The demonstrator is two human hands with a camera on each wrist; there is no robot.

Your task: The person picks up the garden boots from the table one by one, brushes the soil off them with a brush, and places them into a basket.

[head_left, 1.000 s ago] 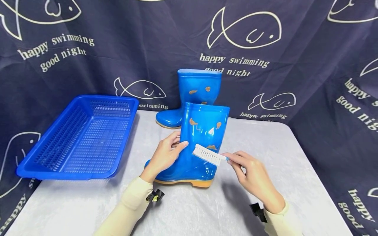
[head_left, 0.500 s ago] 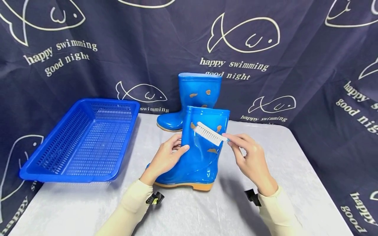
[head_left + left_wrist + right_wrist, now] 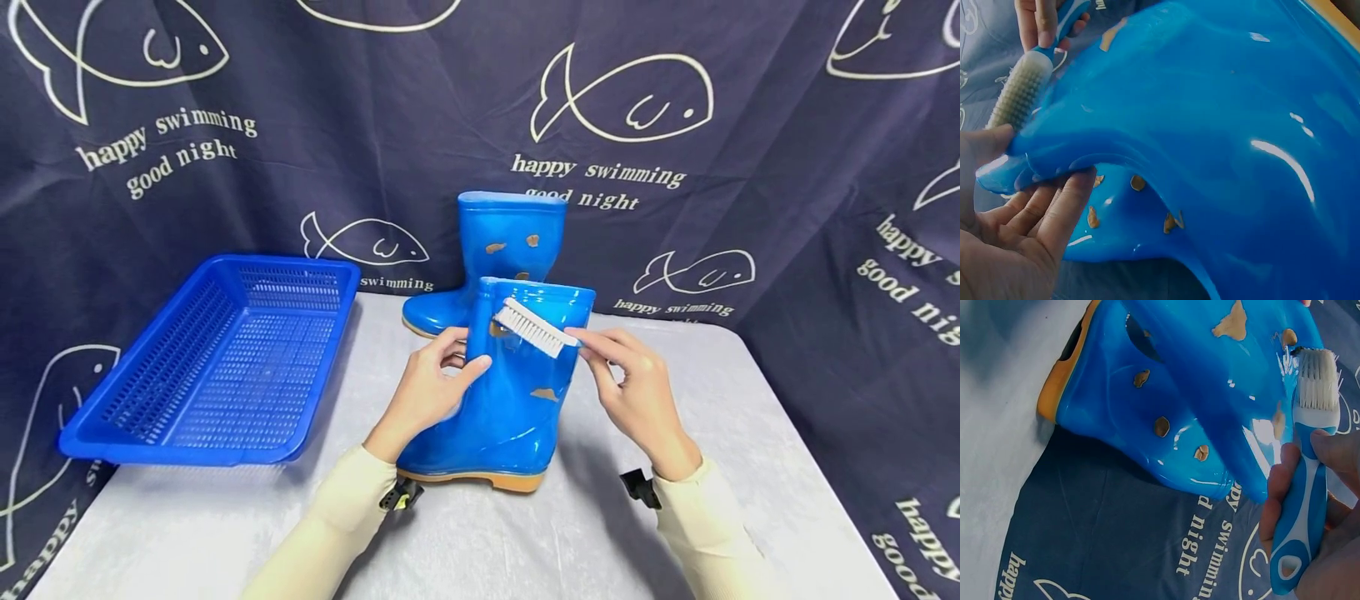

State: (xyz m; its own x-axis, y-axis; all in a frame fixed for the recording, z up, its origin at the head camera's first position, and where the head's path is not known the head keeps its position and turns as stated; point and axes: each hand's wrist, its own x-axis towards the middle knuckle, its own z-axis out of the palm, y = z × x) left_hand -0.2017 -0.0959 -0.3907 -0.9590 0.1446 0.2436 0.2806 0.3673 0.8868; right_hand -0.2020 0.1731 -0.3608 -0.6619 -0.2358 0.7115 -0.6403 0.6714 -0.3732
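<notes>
A blue rain boot with a tan sole and brown stains stands nearest on the table. My left hand grips the front of its shaft, thumb on the near side and fingers behind. In my right hand is a blue-and-white scrubbing brush, pinched by its handle. The right wrist view shows the bristles at the boot's surface beside a brown patch. In the head view the brush partly covers an upper-left stain. A lower stain shows plainly.
Behind stands a second blue rain boot with brown stains, partly hidden by the first. A blue perforated plastic basket sits at the left of the grey-white table. A dark curtain with fish prints hangs behind.
My right hand has raised the brush from the lower shaft to just below the boot's top. The left hand keeps its hold on the shaft. The head view has shifted slightly.
</notes>
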